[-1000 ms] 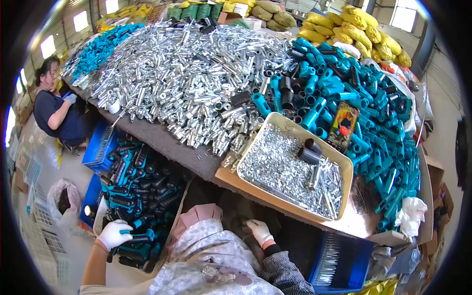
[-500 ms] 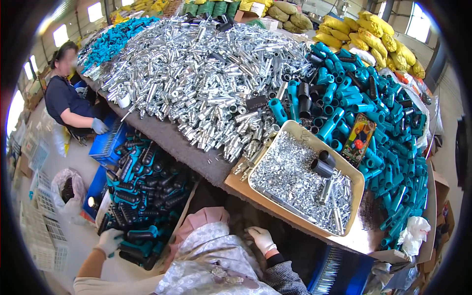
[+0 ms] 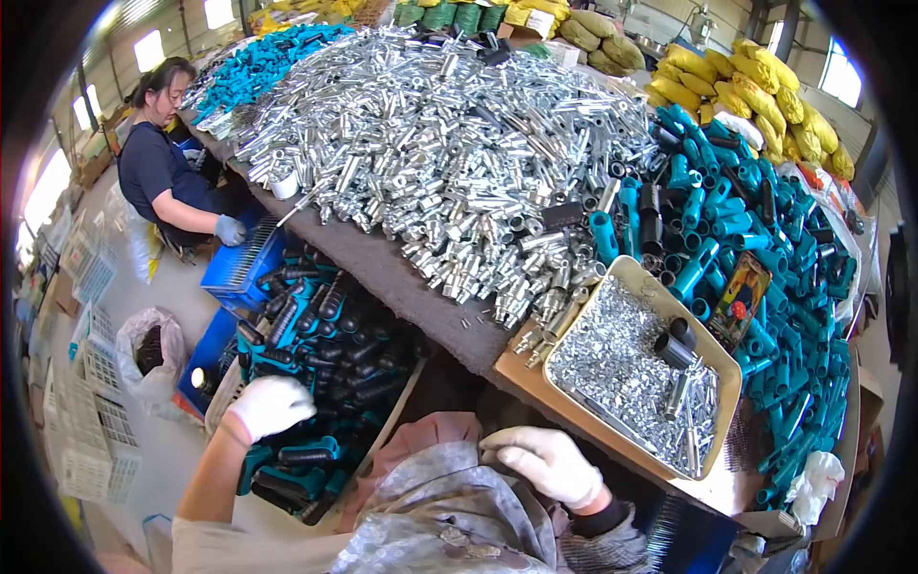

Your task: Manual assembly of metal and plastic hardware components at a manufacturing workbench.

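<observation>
My left hand, in a white glove, hovers over a crate of teal-and-black tool handles. Its fingers are loosely bent and apart from the thumb, with no handle seen in them. In front of my body, close to the near table edge, is my gloved right hand. Its fingers curl inward with the thumb laid against them; whatever they may hold is hidden. A patterned apron covers my lap below both hands.
A beige tray of small metal bits sits at the table's near edge. Behind it are heaped metal parts and teal tubes. At left, a co-worker sits by a blue crate; white baskets stand on the floor.
My left hand has lifted from the near handles and moved right and farther away. My right hand has risen and moved right. The whole view has shifted, with the table now farther right.
</observation>
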Demonstrator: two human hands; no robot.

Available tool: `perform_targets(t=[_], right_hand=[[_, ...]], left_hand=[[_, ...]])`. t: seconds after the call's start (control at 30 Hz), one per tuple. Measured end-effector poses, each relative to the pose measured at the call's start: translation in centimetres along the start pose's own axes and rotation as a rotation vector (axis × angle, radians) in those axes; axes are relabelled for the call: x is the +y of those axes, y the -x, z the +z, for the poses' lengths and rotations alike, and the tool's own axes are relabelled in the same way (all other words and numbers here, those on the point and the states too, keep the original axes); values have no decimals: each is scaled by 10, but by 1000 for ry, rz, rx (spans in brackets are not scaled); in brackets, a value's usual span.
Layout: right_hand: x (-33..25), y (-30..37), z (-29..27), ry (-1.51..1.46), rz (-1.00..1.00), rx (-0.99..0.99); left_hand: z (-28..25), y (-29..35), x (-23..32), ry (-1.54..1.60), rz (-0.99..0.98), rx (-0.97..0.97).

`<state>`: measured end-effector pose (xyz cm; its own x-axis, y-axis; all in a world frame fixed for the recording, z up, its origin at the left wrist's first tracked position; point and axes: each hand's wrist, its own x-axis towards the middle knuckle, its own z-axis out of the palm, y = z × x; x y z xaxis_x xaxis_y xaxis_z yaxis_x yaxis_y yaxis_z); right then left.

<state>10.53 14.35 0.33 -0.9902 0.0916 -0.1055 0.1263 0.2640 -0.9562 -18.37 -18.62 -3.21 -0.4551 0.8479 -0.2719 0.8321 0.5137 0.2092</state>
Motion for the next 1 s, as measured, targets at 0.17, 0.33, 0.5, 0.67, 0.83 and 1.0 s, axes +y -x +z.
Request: perform_targets(t=[0.17, 0.33, 0.5, 0.67, 0.83, 1.0], right_hand=[[-59, -30, -40, 451, -224, 244], [-51, -97, -78, 893, -375, 466], [-49, -183, -105, 1403, -356, 525], [-42, -237, -107, 1634, -388, 454], [-31, -236, -114, 1585, -299, 459], [-26, -242, -112, 1615, -383, 475]], left_hand=[[-76, -100, 69, 92, 441, 421], [-112, -190, 109, 206, 480, 582], [-111, -226, 109, 349, 441, 730], [-104, -208, 38, 361, 189, 952], [-101, -213, -98, 135, -493, 1015], [-101, -209, -140, 136, -659, 789]])
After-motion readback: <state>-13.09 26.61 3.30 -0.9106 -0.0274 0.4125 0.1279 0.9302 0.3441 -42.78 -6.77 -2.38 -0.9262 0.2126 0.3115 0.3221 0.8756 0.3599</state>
